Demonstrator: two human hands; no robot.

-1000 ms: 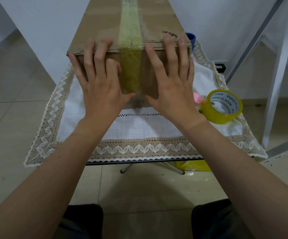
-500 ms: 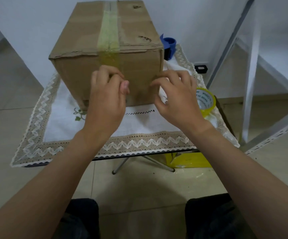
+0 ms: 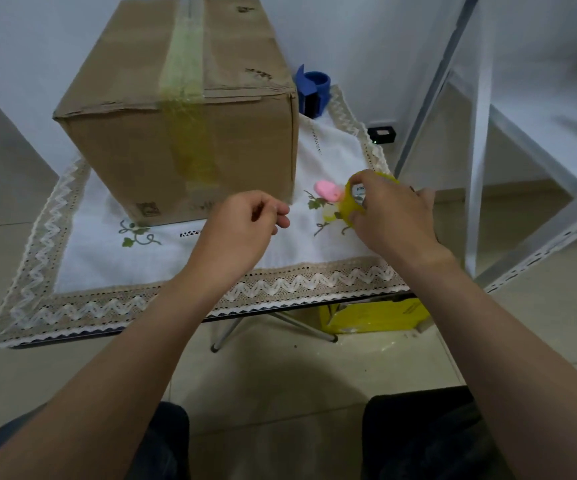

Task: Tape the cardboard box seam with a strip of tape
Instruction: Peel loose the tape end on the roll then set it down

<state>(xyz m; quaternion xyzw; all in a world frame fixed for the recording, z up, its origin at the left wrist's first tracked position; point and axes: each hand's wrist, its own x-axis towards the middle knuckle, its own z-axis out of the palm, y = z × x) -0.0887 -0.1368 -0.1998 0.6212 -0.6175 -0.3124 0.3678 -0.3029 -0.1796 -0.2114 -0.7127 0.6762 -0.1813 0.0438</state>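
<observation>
With the right hand (image 3: 394,216) clasping the tape roll (image 3: 351,206), lies right of the cardboard box (image 3: 190,109), whose taped seam (image 3: 183,60) runs near-to-far; left hand (image 3: 242,230) loosely curled, empty.

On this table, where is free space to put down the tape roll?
The widest bare patch of the white cloth lies in front of the cardboard box, left of the left hand. The right side is crowded: the right hand holds the tape roll beside a pink object.

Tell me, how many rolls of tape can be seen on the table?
1: the yellow tape roll, right of the cardboard box, under the right hand. Others may be hidden behind the box.
</observation>
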